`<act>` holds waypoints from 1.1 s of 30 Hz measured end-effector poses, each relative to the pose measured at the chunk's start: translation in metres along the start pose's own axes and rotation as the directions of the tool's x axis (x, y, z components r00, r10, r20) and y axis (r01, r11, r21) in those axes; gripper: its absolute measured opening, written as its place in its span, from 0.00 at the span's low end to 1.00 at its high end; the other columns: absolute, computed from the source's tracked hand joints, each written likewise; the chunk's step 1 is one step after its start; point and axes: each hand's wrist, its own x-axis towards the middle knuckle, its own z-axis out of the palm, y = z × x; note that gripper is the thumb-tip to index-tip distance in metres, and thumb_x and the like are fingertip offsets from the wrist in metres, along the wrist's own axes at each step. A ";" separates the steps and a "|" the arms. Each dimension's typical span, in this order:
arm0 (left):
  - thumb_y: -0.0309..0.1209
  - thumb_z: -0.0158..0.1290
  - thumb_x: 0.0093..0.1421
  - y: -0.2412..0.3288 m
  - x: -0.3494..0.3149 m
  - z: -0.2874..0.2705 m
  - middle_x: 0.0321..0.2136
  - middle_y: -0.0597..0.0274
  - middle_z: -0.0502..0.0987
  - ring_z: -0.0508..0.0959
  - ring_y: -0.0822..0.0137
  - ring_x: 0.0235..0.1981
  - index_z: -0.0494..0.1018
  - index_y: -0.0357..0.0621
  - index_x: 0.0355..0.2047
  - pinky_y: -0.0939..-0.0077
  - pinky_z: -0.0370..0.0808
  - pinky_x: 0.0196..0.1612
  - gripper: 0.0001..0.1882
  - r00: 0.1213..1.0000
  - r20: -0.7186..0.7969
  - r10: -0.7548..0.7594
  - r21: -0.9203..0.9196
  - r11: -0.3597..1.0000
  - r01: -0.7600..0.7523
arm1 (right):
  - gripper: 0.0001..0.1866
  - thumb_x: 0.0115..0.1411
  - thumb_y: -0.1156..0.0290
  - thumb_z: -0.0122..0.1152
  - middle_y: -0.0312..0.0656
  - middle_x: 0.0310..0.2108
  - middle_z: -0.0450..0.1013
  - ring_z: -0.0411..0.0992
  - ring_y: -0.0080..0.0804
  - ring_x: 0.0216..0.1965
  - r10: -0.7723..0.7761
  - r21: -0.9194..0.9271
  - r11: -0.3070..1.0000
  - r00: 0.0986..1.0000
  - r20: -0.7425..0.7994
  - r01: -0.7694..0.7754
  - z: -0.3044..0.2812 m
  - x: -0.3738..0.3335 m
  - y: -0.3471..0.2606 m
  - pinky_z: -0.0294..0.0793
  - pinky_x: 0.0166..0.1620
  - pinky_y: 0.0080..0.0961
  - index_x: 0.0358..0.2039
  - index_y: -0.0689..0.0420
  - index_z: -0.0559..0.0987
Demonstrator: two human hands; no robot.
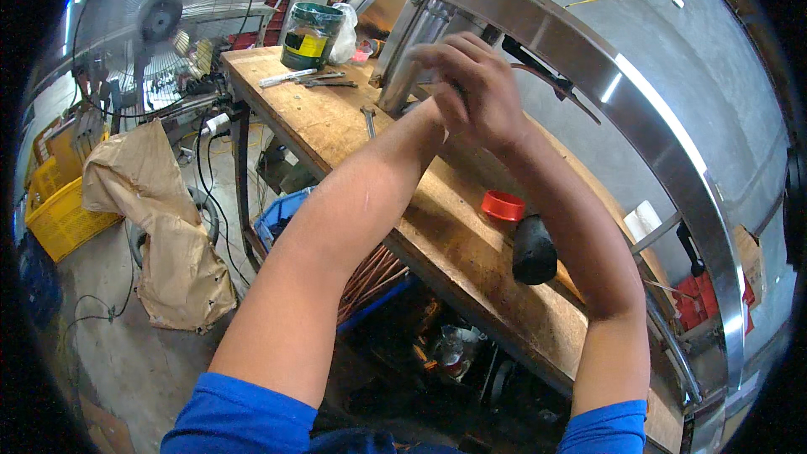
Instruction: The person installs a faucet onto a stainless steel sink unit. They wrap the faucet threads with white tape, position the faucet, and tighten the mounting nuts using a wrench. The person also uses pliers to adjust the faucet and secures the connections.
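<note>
A large stainless steel frame (580,42) with a bent, curved-looking outline lies across the wooden workbench (445,235). My right hand (481,88) is raised beside the frame's upper left part, near a metal post (412,55). Its fingers are bent and smeared by motion, so what they hold, if anything, does not show. My left forearm (336,210) reaches up to the same spot. The left hand there is mostly hidden behind the right one. Under my right forearm lies a black cylinder (535,250), with a red ring (503,205) beside it.
A dark green tub (311,35) stands at the bench's far left, near several tools (324,81) and a wrench (368,122). Left of the bench are a fan (160,17), a yellow crate (71,210) and brown sheeting (168,227). Copper-coloured rods (370,284) lie below.
</note>
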 end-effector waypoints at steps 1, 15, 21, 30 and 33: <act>0.32 0.51 0.56 0.000 0.001 0.001 0.45 0.54 0.74 0.73 0.59 0.47 0.70 0.41 0.47 0.62 0.68 0.52 0.18 1.000 -0.017 -0.005 -0.014 1.000 0.005 | 0.14 0.48 0.67 0.55 0.45 0.30 0.72 0.72 0.47 0.36 -0.024 -0.019 1.000 1.000 0.005 0.024 0.009 0.008 0.002 0.71 0.37 0.40 0.36 0.55 0.77; 0.34 0.49 0.58 -0.038 -0.005 -0.029 0.43 0.53 0.74 0.74 0.58 0.44 0.70 0.42 0.47 0.61 0.70 0.51 0.17 0.972 -0.206 -0.110 -0.063 0.993 0.099 | 0.15 0.56 0.60 0.49 0.52 0.31 0.77 0.76 0.52 0.35 0.288 -0.259 0.935 0.944 0.159 -0.242 0.099 0.077 0.060 0.75 0.40 0.43 0.34 0.55 0.80; 0.35 0.48 0.58 -0.044 0.004 -0.049 0.42 0.53 0.75 0.75 0.58 0.43 0.70 0.42 0.46 0.60 0.70 0.51 0.17 0.957 -0.261 -0.124 -0.039 0.992 0.117 | 0.16 0.52 0.62 0.50 0.51 0.35 0.77 0.77 0.50 0.38 0.479 -0.324 0.858 0.848 0.227 -0.398 0.111 0.085 0.073 0.76 0.43 0.40 0.33 0.55 0.83; 0.37 0.47 0.59 -0.040 0.008 -0.051 0.40 0.52 0.75 0.75 0.57 0.41 0.71 0.43 0.46 0.60 0.71 0.51 0.17 0.948 -0.294 -0.125 -0.026 0.992 0.122 | 0.11 0.51 0.65 0.54 0.47 0.31 0.79 0.79 0.44 0.35 0.550 -0.455 0.772 0.825 0.127 -0.445 0.096 0.059 0.063 0.78 0.38 0.40 0.29 0.53 0.83; 0.37 0.47 0.60 -0.035 0.012 -0.048 0.39 0.52 0.75 0.76 0.57 0.40 0.71 0.43 0.46 0.60 0.71 0.50 0.17 0.949 -0.287 -0.129 -0.030 0.992 0.126 | 0.11 0.53 0.66 0.53 0.46 0.34 0.79 0.79 0.43 0.37 0.588 -0.469 0.754 0.791 0.170 -0.459 0.086 0.046 0.055 0.78 0.38 0.39 0.30 0.54 0.83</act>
